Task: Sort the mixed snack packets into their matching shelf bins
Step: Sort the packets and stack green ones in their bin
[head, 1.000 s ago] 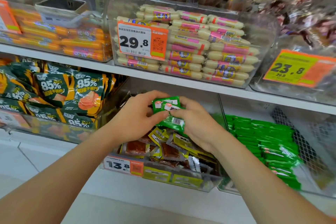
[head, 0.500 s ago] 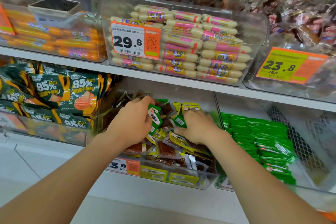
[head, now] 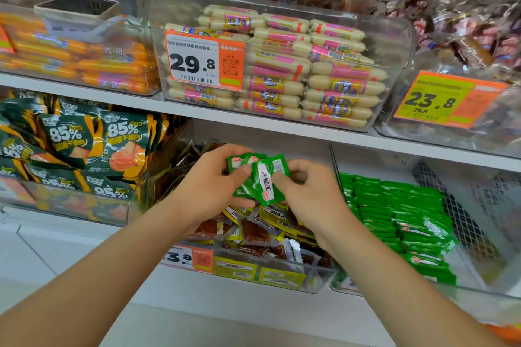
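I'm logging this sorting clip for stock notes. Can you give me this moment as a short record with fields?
left hand: pinches a bunch of green packets under the thumb
right hand: fingers pinch the front packet of that bunch
held above: middle bin, which holds yellow and brown packets
matching stock: green packs in the right bin
left of the middle bin: dark green pouches
shelf above: pale sausages behind price tag reading 29.8

This is a shop's snack aisle. White shelves (head: 253, 118) carry clear bins (head: 394, 36) of packaged sausages (head: 332, 82) and snacks. Printed price tags (head: 204, 60) hang on the bin fronts.
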`<action>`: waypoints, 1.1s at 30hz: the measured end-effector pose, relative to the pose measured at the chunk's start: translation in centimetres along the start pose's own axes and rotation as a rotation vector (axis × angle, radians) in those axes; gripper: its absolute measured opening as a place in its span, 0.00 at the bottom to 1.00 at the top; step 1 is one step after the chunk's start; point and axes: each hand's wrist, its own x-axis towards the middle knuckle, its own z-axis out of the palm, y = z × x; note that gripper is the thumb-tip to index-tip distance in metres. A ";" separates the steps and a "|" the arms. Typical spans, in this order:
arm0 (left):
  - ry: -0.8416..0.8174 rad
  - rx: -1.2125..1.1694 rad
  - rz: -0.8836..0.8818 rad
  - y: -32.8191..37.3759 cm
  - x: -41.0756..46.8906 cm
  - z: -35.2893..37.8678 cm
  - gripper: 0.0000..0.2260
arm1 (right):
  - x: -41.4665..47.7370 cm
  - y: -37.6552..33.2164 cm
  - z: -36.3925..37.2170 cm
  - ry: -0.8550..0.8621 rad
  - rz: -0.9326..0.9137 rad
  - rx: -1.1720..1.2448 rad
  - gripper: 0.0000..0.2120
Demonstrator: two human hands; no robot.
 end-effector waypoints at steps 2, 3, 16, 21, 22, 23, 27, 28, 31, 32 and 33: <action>0.008 -0.109 -0.027 0.2 -0.5 0.5 0.12 | 0.0 0.6 1.0 0.053 -0.017 -0.077 0.03; 0.023 -0.132 -0.024 0.3 -0.8 0.8 0.12 | 0.0 0.7 1.3 0.052 -0.032 -0.051 0.03; 0.156 -0.405 -0.038 0.4 -0.8 1.7 0.22 | -1.8 0.5 4.5 0.020 -0.047 0.140 0.06; 0.220 -0.130 0.031 -0.2 -1.5 1.7 0.16 | -1.9 -0.4 4.1 -0.053 -0.289 -0.366 0.11; 0.252 -0.092 0.014 -0.3 -1.4 1.4 0.15 | -1.5 -0.7 3.5 -0.090 -0.287 -0.470 0.13; 0.272 -0.050 -0.008 -0.2 -1.3 1.2 0.15 | -0.6 -0.7 2.8 -0.089 -0.288 -0.562 0.14; 0.244 0.085 -0.017 -0.1 -0.9 0.8 0.16 | 3.8 0.5 -0.6 0.056 -0.234 -0.893 0.13; 0.236 0.116 -0.008 -0.1 -0.8 0.9 0.16 | 4.4 0.8 -1.1 0.015 -0.208 -0.979 0.14; 0.213 0.178 0.008 -0.1 -0.6 1.3 0.16 | 5.5 1.3 -1.3 -0.089 -0.109 -1.081 0.15; 0.206 0.188 0.010 -0.2 -0.5 1.3 0.17 | 5.8 1.4 -1.1 -0.094 -0.102 -1.104 0.16; 0.200 0.200 0.011 -0.2 -0.4 1.3 0.17 | 6.1 1.5 -0.8 -0.087 -0.106 -1.123 0.15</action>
